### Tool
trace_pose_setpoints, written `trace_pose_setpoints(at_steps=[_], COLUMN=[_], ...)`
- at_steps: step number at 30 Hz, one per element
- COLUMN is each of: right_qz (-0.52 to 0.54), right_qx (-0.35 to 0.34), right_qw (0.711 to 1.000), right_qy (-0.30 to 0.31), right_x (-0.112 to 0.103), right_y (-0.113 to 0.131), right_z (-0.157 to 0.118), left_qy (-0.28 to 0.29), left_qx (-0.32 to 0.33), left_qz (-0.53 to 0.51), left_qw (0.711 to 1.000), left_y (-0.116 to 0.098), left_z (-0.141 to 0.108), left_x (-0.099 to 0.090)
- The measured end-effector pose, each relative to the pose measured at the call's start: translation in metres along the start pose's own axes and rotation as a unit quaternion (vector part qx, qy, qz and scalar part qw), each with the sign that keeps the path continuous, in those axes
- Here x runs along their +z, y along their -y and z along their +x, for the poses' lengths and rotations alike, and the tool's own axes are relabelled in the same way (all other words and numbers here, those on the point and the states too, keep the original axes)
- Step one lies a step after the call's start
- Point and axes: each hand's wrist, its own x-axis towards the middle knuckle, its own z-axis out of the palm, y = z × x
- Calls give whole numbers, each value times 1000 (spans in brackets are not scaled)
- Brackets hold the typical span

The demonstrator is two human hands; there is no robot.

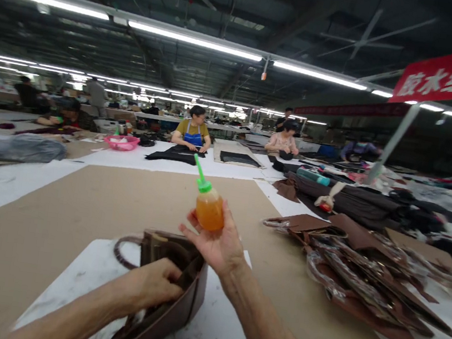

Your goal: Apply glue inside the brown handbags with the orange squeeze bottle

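In the head view, my right hand (221, 244) holds up a small round bottle (209, 210) of orange liquid with a green cap and long green nozzle. The nozzle points up and to the left. A dark brown bag (186, 304) stands open below, its round handle at the left of its opening. My left hand (157, 283) is at the bag's opening, fingers bent and reaching inside against the edge or lining. Its fingertips are partly hidden in the bag.
White sheeting (76, 277) lies under the bag on brown board (122, 188). Brown bag pieces with plastic-wrapped handles (363, 273) are piled at the right. Across the table are a pink basket (121, 142), black pieces (173, 153) and seated people. A red sign (449, 74) stands upper right.
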Motion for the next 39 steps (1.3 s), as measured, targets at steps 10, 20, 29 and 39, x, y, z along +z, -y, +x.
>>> trace_pose_setpoints(at_steps=[10, 20, 29, 39], right_qz=[-56, -97, -87, -84], right_qx=[-23, -15, -21, -4], right_qw=[997, 992, 993, 992], right_qy=[-42, -74, -80, -91], right_x=[1, 11, 16, 14], right_y=[12, -1, -3, 1], right_z=[1, 10, 11, 0], left_qy=[-228, -221, -396, -71], left_qx=[-170, -110, 60, -47], left_qz=[139, -282, -145, 174], left_qw=[949, 927, 905, 981], left_y=[75, 153, 73, 47], left_z=[-60, -113, -103, -15], left_x=[-77, -83, -83, -92])
